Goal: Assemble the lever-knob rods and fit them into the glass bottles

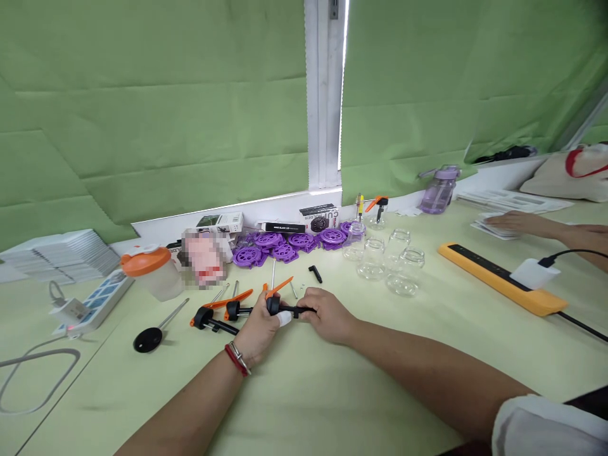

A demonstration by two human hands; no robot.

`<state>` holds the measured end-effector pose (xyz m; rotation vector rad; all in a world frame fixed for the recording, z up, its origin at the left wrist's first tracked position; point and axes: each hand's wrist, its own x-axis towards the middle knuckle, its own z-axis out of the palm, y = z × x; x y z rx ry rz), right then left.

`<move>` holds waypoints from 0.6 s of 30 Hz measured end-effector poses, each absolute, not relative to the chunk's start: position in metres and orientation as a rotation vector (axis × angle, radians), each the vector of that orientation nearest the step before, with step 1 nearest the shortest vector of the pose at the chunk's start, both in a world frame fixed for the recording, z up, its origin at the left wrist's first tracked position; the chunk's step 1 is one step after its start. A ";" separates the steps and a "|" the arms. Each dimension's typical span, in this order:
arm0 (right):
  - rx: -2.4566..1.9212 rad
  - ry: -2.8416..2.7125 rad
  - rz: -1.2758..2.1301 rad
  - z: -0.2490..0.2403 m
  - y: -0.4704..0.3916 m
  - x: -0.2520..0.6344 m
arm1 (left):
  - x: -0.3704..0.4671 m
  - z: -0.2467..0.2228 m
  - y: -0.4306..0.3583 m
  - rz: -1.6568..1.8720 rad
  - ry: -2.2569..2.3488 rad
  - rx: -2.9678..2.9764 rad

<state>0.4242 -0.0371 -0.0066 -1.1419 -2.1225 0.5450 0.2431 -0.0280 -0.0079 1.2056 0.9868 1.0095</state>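
Both hands meet over the table on a black pump head with an orange lever. My left hand is closed around its round black cap end, a white wrap showing on the thumb. The fingers of my right hand pinch the far end of its black tube. Left of my left hand lie similar black pump heads with orange levers. A small black nozzle lies just beyond my right hand, near thin metal rods. A black disc with a metal rod lies further left.
Clear glass jars stand right of centre, before a jar with a pump head. Purple wheel-shaped pieces line the back. An orange-lidded cup and white power strip are left; an orange power strip and another person's hand right.
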 end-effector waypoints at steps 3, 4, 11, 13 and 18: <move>-1.094 -2.125 0.638 -0.007 -0.040 0.423 | 0.246 -0.003 -0.031 1.007 1.014 1.216; -1.071 -2.123 0.669 -0.008 -0.041 0.422 | 0.247 -0.001 -0.033 1.014 1.022 1.219; -0.943 -2.012 0.848 -0.010 -0.042 0.419 | 0.248 0.008 -0.044 1.168 1.023 1.366; -0.906 -1.898 1.029 -0.010 -0.042 0.418 | 0.249 0.008 -0.046 1.244 1.014 1.503; -0.817 -1.641 1.414 -0.003 -0.046 0.414 | 0.252 0.004 -0.049 1.326 0.882 1.749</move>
